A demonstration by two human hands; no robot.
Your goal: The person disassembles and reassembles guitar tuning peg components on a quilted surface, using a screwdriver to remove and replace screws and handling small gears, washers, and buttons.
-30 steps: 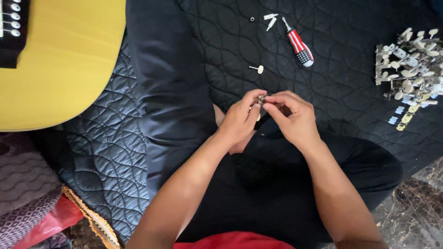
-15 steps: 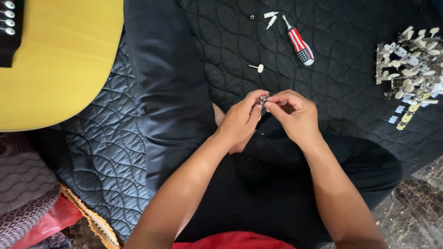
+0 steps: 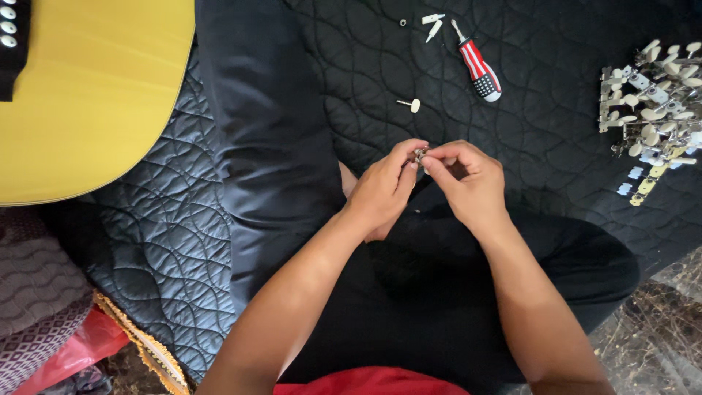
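Note:
My left hand point(image 3: 384, 184) and my right hand point(image 3: 468, 179) meet over my lap, fingertips pinched together on a small metal tuning peg part point(image 3: 420, 154). Most of that part is hidden by my fingers. A loose cream-knobbed peg point(image 3: 410, 104) lies on the black quilted mat point(image 3: 351, 66) just beyond my hands. Farther off lies a small screwdriver point(image 3: 478, 69) with a red, white and blue handle, its tip pointing away from me.
A yellow guitar body point(image 3: 95, 102) fills the upper left. A heap of several metal tuning pegs with cream knobs point(image 3: 654, 102) sits at the right edge. Two small white pieces point(image 3: 433, 23) and a tiny washer point(image 3: 402, 23) lie near the screwdriver. Patterned cloth point(image 3: 36, 292) lies lower left.
Both hands stay together on the small part; only the fingers shift slightly. Nothing else has moved.

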